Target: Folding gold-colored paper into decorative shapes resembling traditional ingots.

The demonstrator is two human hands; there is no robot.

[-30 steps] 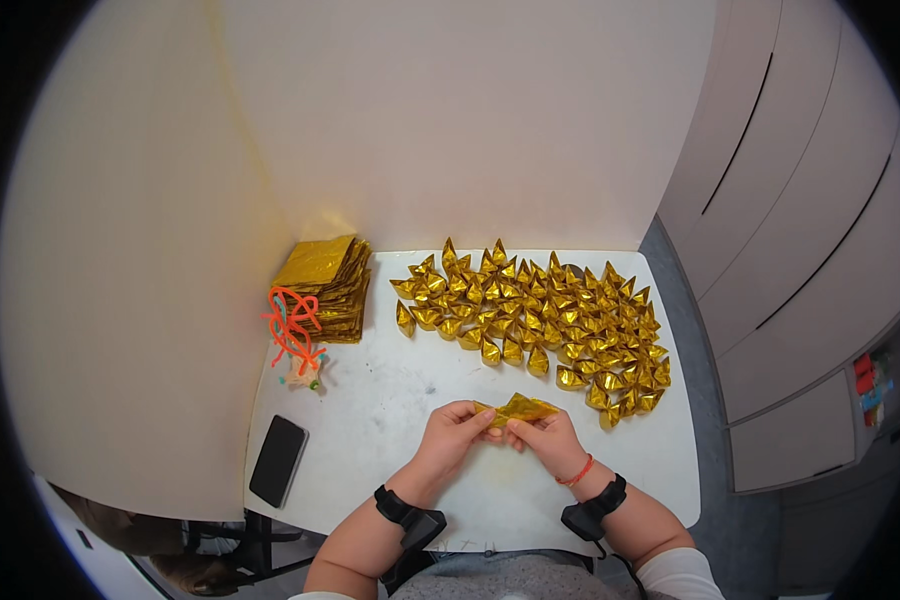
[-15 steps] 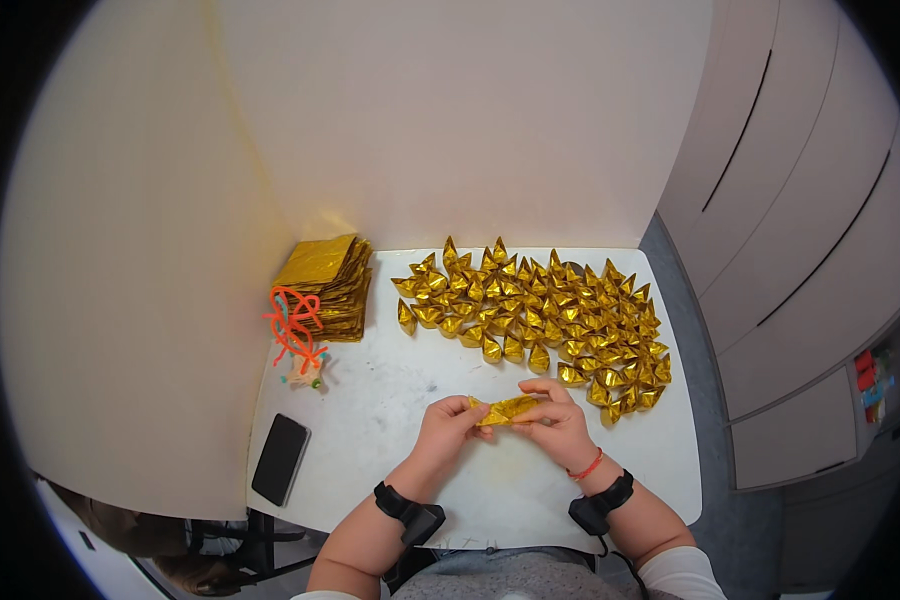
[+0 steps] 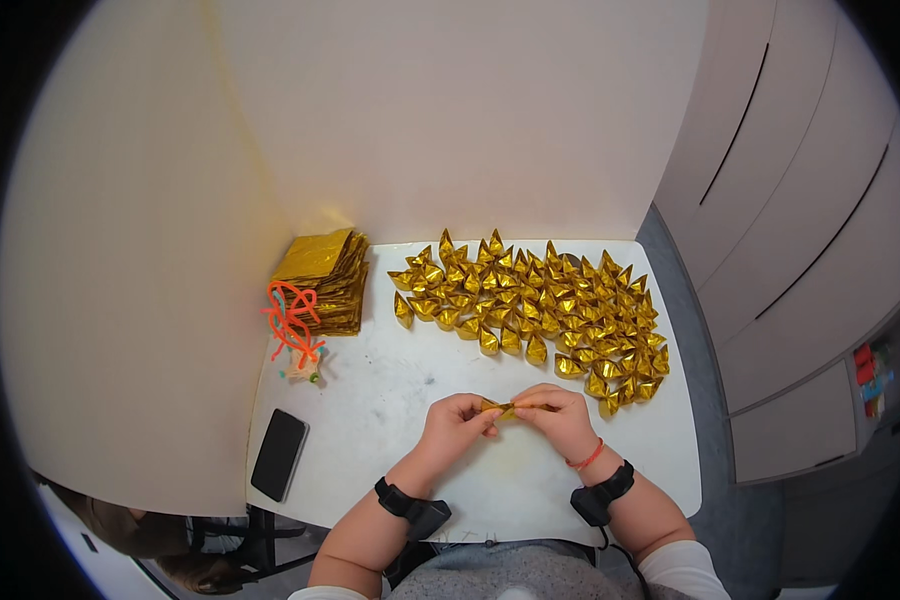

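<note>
A folded gold foil piece [image 3: 507,411] is held over the tabletop [image 3: 380,450], between its near edge and the crowd of boat-shaped gold pieces [image 3: 532,300]. The left hand [image 3: 452,425] pinches the foil's left end between thumb and fingers; the right hand [image 3: 558,415] grips its right end just as narrowly, the fingertips of both almost meeting. The boat-shaped pieces stand packed from the middle of the tabletop's far edge around to its right edge. A stack of gold sheets [image 3: 315,258] fills the far left corner, a bent orange craft figure [image 3: 292,310] leans before it, and a black phone [image 3: 280,455] lies by the near left corner.
</note>
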